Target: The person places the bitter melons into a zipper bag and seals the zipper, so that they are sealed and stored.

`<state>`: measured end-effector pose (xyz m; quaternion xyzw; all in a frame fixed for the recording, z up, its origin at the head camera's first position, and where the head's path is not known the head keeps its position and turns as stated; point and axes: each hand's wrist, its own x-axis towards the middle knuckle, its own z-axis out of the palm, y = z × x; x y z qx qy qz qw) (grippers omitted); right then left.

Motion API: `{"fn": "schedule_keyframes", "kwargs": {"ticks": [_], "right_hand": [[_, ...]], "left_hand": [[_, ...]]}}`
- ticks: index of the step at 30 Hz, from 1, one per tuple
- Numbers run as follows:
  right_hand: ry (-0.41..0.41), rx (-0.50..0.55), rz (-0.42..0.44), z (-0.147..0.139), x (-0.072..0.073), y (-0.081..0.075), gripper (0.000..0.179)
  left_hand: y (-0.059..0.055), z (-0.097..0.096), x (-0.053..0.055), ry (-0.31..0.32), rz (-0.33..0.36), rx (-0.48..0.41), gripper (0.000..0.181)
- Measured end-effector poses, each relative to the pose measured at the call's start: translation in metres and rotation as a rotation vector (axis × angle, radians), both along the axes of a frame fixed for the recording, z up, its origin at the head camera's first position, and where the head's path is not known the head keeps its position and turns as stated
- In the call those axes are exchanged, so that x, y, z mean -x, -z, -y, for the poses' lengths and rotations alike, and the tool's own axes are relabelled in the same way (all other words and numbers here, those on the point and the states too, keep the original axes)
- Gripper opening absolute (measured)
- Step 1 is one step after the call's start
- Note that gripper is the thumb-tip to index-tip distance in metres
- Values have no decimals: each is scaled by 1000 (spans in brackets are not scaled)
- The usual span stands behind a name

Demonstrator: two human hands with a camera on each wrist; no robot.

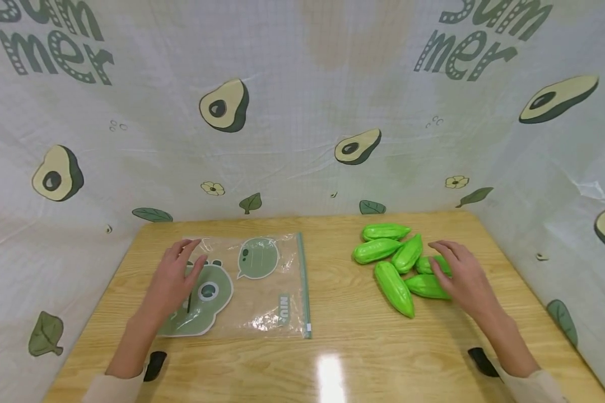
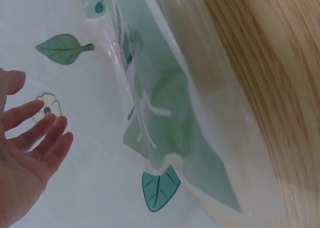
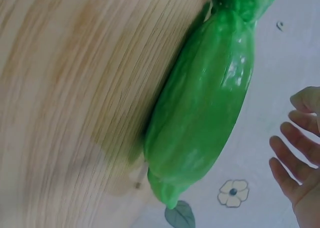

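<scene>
A clear zip bag (image 1: 254, 299) with a green cartoon face, a speech bubble and a green slider strip lies flat on the wooden table. My left hand (image 1: 173, 277) hovers over its left part, fingers loosely bent and holding nothing. To the right lies a loose group of several glossy green bitter melons (image 1: 394, 288), apparently artificial. Above the right side of that group is my right hand (image 1: 461, 277), relaxed and holding nothing, partly covering the two nearest melons. In the right wrist view, one ribbed melon (image 3: 200, 103) lies on the table, with the fingers apart from it.
The light wooden table (image 1: 333, 308) is enclosed at the back and sides by a pale cloth (image 1: 292, 112) printed with avocados, leaves and lettering. A bare strip of table separates the bag from the melons. Black straps (image 1: 154, 365) show at the wrists.
</scene>
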<state>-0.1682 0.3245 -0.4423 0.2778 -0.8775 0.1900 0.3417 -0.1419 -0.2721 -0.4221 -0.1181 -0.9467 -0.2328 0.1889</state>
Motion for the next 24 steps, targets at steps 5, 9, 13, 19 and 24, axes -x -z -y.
{"fn": "schedule_keyframes", "kwargs": {"ticks": [5, 9, 13, 19, 24], "right_hand": [[-28, 7, -17, 11, 0, 0, 37], [-35, 8, -21, 18, -1, 0, 41], [-44, 5, -23, 26, -1, -1, 42], [-61, 14, -2, 37, -3, -3, 31], [-56, 7, 33, 46, -3, -5, 37]], "left_hand": [[-2, -11, -1, 12, -8, 1, 46], [-2, -18, -1, 30, 1, -13, 46], [-1, -26, 0, 44, -2, -37, 46], [2, -38, 4, 50, -18, -42, 45], [4, -47, 7, 51, -11, -43, 46]]}}
